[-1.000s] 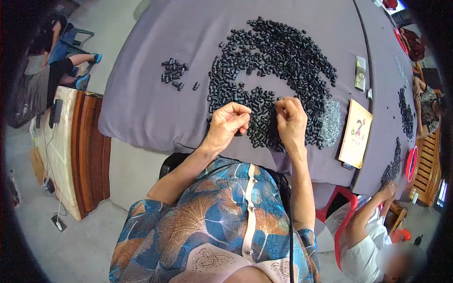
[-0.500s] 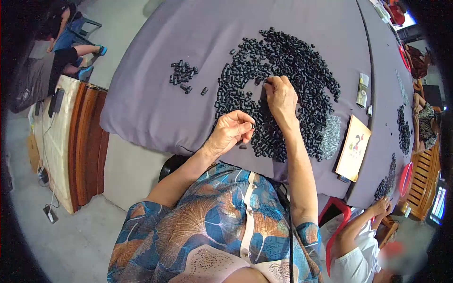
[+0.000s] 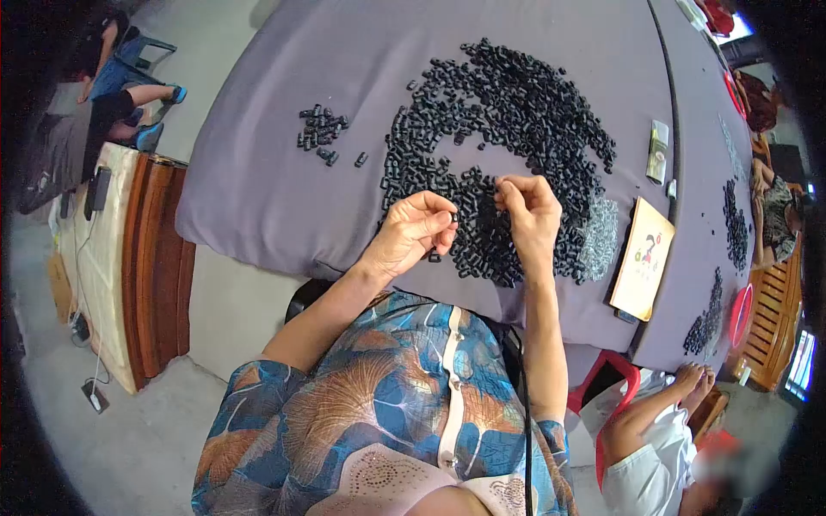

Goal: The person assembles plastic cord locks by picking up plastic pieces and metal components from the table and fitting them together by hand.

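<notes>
My left hand [image 3: 411, 234] pinches a small black plastic piece [image 3: 454, 218] between thumb and fingertips, near the front edge of the cloth-covered table. To its right, my right hand [image 3: 531, 215] is closed in a pinch over the heap; what its fingertips hold, if anything, is too small to name. Around both hands spreads a large heap of black plastic pieces [image 3: 533, 107], with a bare patch of cloth in its middle. Beside its right edge lies a pile of small clear pieces [image 3: 600, 241]. A smaller cluster of black pieces [image 3: 320, 127] lies apart on the left.
Grey-purple cloth [image 3: 284, 198] covers the table. At right are a tan booklet [image 3: 644, 258] and a small packet [image 3: 658, 153]. A co-worker's hands [image 3: 693, 383] rest near more black pieces [image 3: 707, 314]. A wooden cabinet [image 3: 159, 267] stands at left.
My right hand has drawn back from the bare patch toward my body and closer to my left hand. The left hand still pinches its black piece.
</notes>
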Motion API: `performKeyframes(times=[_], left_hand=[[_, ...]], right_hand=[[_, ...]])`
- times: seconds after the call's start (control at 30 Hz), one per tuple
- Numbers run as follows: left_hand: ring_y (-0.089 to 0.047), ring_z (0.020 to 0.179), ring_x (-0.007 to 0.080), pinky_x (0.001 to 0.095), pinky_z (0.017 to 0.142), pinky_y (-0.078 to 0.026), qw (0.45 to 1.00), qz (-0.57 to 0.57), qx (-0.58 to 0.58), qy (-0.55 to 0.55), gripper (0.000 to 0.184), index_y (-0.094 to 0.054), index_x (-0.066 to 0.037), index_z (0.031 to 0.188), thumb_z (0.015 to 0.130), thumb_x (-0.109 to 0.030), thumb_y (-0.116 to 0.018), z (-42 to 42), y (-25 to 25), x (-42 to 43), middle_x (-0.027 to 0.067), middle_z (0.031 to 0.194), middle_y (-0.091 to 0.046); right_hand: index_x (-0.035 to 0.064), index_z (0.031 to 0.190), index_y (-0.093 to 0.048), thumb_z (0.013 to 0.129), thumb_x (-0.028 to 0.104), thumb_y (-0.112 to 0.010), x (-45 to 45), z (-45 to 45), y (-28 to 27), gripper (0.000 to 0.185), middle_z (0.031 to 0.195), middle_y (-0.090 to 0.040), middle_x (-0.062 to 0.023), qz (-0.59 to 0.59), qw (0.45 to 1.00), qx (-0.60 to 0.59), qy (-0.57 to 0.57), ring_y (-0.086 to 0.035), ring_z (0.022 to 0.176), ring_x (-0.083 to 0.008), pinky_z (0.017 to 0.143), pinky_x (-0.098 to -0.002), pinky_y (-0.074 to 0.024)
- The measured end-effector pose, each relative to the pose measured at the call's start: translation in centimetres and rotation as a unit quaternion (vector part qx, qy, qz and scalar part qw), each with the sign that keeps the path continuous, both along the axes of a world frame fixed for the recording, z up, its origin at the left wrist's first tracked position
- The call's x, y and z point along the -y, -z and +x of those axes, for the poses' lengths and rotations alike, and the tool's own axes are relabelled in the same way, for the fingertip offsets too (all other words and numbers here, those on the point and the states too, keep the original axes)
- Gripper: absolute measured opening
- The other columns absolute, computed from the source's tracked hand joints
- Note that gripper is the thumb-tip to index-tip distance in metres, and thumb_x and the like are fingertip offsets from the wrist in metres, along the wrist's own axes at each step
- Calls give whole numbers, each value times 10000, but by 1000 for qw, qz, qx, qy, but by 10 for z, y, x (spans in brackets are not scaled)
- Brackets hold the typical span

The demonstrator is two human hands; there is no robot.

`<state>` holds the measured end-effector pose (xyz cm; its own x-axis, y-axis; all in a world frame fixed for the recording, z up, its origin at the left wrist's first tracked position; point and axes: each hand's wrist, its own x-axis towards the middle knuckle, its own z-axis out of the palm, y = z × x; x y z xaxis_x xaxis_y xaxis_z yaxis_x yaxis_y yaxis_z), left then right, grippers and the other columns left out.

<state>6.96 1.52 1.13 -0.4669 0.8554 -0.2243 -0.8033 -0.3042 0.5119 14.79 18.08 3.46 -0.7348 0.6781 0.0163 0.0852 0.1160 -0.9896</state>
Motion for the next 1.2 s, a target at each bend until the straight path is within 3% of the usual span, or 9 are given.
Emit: performKeyframes(times=[0.2,0.43,1.2], left_hand=[[-548,616,118,228,506,-446,999,-26,-47,-1,109,-571,-24,945,844,-65,-566,3,-9,-7,67,775,-588],[-548,605,108,215,534,-453,993,-66,-100,-7,129,-582,-22,971,853,-63,-551,12,-10,-14,50,723,-587],[-543,577,78,187,521,-448,957,-149,-249,-32,128,-596,-5,950,831,-42,-571,27,-12,-18,35,684,-587]], right_hand=[[-27,915,-586,827,23,-579,21,37,-8,102,773,-624,-66,-197,980,-37,-7,-560,605,-79,567,-190,-472],[-19,1007,-607,840,7,-549,43,40,-10,178,789,-609,-34,-154,988,-16,-19,-562,650,-67,596,-185,-468],[-28,954,-581,809,17,-581,51,48,-6,152,800,-615,-46,-167,986,-2,6,-565,683,-72,630,-205,-476]])
